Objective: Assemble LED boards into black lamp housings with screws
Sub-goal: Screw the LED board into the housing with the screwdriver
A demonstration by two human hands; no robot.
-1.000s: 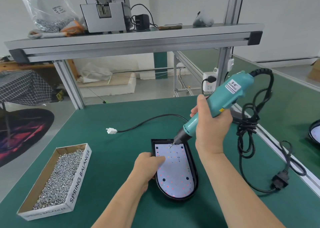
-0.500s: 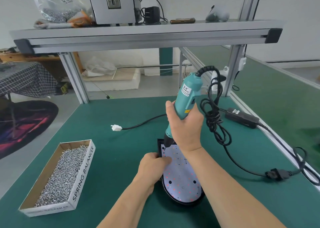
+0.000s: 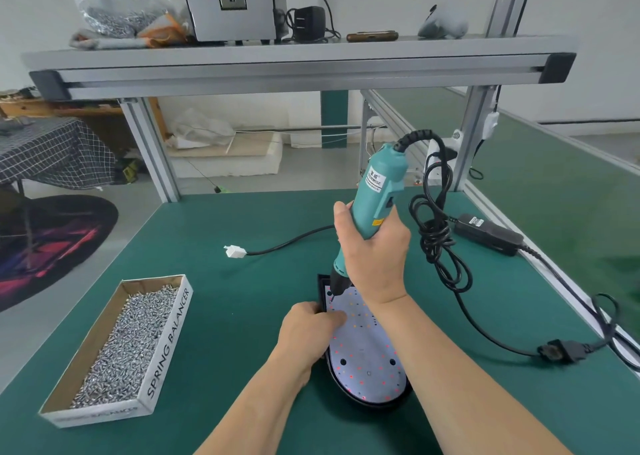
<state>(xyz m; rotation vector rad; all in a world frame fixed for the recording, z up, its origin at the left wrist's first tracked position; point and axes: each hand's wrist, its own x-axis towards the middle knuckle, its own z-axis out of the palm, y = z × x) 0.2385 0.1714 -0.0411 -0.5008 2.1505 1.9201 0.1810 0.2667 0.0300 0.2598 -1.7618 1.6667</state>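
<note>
A black lamp housing (image 3: 372,403) lies on the green mat with a white LED board (image 3: 363,357) seated in it. My left hand (image 3: 308,330) presses on the housing's left edge, fingertips on the board. My right hand (image 3: 374,257) grips a teal electric screwdriver (image 3: 375,191), held nearly upright. Its bit touches the board's far left corner. A cardboard box of screws (image 3: 121,347) sits to the left.
The housing's black lead with a white connector (image 3: 235,251) runs off to the far left. The screwdriver's coiled cord (image 3: 440,243), power adapter (image 3: 488,233) and plug (image 3: 561,350) lie to the right. A metal shelf frame (image 3: 298,70) stands overhead at the back.
My right hand has swung the screwdriver from a slanted hold to nearly upright and brought the bit down onto the board's far left corner. My left hand stays on the housing.
</note>
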